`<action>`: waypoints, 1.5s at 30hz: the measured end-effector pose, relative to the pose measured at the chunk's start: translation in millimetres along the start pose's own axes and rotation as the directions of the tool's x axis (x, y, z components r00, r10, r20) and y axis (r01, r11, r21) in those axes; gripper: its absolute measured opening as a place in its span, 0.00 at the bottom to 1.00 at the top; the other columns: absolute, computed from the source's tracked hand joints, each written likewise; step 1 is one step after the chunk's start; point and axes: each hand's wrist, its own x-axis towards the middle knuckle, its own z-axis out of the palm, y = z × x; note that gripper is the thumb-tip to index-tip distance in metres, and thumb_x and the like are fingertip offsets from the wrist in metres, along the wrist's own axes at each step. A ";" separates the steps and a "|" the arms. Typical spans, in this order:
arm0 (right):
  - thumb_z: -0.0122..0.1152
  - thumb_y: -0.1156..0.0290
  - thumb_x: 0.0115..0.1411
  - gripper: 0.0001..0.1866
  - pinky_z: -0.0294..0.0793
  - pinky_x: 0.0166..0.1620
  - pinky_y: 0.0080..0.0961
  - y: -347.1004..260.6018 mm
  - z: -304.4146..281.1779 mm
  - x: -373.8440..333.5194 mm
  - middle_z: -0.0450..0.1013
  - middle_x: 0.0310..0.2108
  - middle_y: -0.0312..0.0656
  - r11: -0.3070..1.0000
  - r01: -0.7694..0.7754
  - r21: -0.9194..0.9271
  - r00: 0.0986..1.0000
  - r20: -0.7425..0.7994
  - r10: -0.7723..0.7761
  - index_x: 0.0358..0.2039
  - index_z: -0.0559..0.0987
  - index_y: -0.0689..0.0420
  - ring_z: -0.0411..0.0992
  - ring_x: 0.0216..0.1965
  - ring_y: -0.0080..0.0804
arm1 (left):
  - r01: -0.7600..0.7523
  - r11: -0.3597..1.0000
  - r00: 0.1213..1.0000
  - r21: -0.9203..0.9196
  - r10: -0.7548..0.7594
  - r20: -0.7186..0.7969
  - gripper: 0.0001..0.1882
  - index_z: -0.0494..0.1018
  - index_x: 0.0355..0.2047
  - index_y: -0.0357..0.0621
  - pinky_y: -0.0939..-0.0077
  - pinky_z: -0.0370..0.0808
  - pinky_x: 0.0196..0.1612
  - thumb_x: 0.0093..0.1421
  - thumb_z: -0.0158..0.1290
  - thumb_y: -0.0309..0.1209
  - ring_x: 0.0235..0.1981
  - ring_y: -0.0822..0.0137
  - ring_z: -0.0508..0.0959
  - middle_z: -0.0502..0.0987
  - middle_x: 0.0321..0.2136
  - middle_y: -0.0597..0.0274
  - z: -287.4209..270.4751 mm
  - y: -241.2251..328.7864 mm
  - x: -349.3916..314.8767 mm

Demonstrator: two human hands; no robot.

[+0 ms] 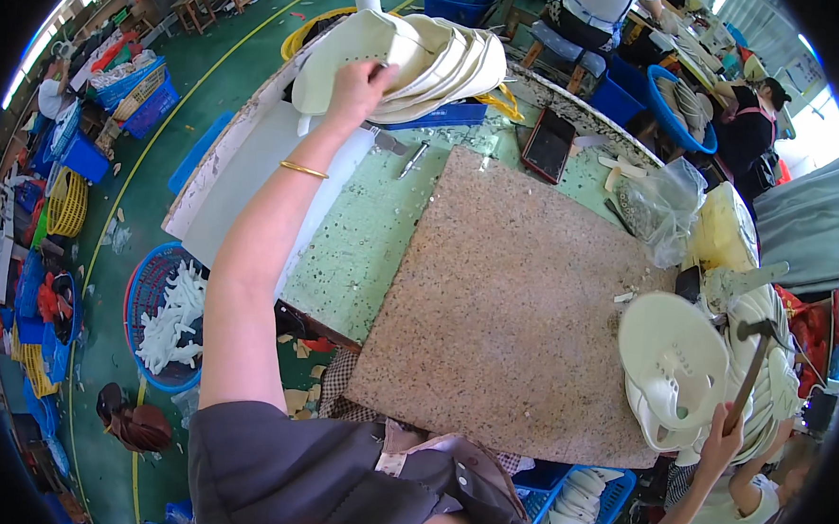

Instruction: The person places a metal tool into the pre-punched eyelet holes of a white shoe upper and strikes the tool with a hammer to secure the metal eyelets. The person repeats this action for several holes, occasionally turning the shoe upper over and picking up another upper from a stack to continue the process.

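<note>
Where the workbench point(339, 267) spreads beneath: a speckled slab point(522, 305) covers its near-right part.
Far stack point(449, 64): pale shaped pieces at the workbench's far-left corner.
Right stack point(662, 341): similar pieces, at the slab's right edge.
Progress (judged): holes already made in both stacks' front pieces; hammering probably left.
Left hand point(357, 93): fingers bunched against the far stack; pinch cannot be told.
Right hand point(722, 432): fingers wrapped round a hammer point(748, 374).

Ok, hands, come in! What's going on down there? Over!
Left hand at the overlapping cream pieces, grip unclear. Right hand gripping the hammer. Clear plastic bag beside the stone slab.
</note>
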 end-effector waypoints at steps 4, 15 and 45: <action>0.56 0.65 0.59 0.14 0.54 0.15 0.12 -23.1 6.8 -20.0 0.62 0.16 0.29 0.922 -0.285 0.263 0.954 -0.012 0.299 0.39 0.72 0.63 0.57 0.13 0.13 | -0.109 0.988 0.963 0.105 0.132 -0.237 0.10 0.74 0.29 0.36 0.69 0.67 0.23 0.57 0.52 0.32 0.17 0.57 0.72 0.72 0.18 0.51 -37.7 70.8 3.4; 0.53 0.71 0.60 0.06 0.50 0.15 0.11 -141.1 94.4 -54.1 0.60 0.13 0.26 0.779 -0.248 0.576 0.899 0.436 -0.036 0.36 0.73 0.59 0.55 0.12 0.10 | 0.094 0.805 0.727 -0.585 0.346 0.593 0.06 0.71 0.31 0.38 0.77 0.68 0.33 0.59 0.50 0.29 0.29 0.71 0.72 0.72 0.26 0.62 28.1 220.6 -168.5; 0.56 0.71 0.58 0.06 0.54 0.16 0.13 -150.4 100.6 -88.2 0.61 0.11 0.28 0.847 -0.345 0.404 0.804 0.592 0.045 0.31 0.72 0.60 0.58 0.12 0.12 | 0.651 0.578 0.446 -0.492 0.233 0.864 0.05 0.72 0.32 0.35 0.79 0.75 0.38 0.56 0.54 0.24 0.32 0.74 0.77 0.76 0.28 0.62 115.1 165.4 -127.3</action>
